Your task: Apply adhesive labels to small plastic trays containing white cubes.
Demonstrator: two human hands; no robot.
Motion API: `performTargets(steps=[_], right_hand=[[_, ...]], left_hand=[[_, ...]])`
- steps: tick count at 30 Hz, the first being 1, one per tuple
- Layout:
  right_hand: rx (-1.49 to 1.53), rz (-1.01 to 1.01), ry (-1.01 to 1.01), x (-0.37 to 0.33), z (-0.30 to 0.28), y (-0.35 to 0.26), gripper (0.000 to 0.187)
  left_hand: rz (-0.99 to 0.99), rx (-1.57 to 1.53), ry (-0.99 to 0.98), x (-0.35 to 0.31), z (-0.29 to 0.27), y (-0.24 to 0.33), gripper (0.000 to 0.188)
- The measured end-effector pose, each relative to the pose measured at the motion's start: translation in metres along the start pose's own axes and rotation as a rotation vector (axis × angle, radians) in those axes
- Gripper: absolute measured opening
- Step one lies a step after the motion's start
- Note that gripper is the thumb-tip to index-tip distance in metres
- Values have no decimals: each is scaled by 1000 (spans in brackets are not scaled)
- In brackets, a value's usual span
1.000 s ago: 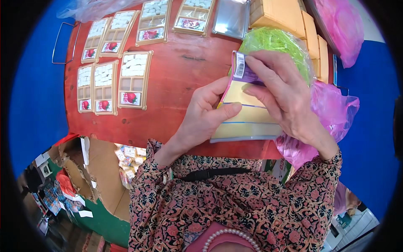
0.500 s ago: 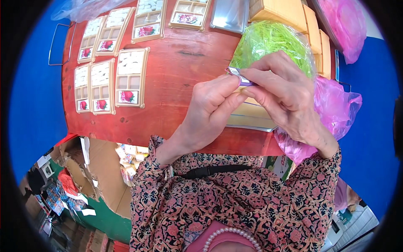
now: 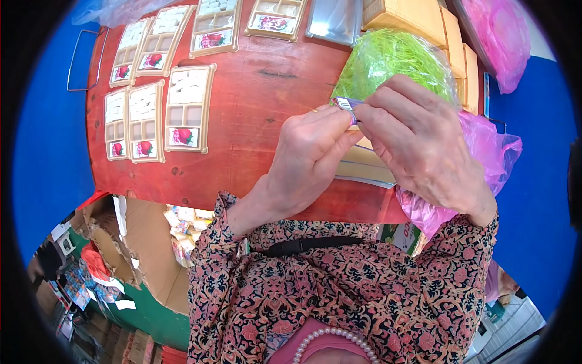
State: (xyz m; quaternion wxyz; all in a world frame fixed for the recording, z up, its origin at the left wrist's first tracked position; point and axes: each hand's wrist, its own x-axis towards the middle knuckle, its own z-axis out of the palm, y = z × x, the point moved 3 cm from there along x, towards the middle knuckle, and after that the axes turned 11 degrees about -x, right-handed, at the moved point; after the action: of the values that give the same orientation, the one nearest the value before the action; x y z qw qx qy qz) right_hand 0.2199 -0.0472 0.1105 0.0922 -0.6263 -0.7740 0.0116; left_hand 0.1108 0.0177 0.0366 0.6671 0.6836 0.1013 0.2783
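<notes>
Packet (image 3: 365, 172), pale yellow with a purple far end, is in both hands over the right part of the red table (image 3: 260, 115); whether its near edge touches the wood, I cannot tell. The left hand (image 3: 308, 156) pinches the purple end, thumb and forefinger closed together with no gap showing. The right hand (image 3: 424, 141) grips the same end just beside it, fingers curled tightly in; its fingertips are partly hidden.

Just beyond the hands sits a clear bag of green shreds (image 3: 397, 64), with yellow-orange boxes (image 3: 407, 17) at the far right. A pink plastic bag (image 3: 490, 151) lies right of the right hand. On the left, 7 tan trays (image 3: 191, 115) carry small picture cards.
</notes>
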Motion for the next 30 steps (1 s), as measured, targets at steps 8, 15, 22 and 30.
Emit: performTargets(steps=[8, 15, 22, 30], right_hand=[[7, 2, -10, 1, 2, 3, 23], [97, 46, -39, 1, 2, 8, 19], [170, 109, 43, -1, 5, 13, 12], [636, 803, 802, -56, -36, 114, 27]], left_hand=[[-23, 13, 28, -2, 0, -2, 12], [-66, -32, 59, -3, 1, -5, 14], [-61, -12, 49, 1, 2, 0, 14], [-318, -601, 224, 19, 2, 1, 11]])
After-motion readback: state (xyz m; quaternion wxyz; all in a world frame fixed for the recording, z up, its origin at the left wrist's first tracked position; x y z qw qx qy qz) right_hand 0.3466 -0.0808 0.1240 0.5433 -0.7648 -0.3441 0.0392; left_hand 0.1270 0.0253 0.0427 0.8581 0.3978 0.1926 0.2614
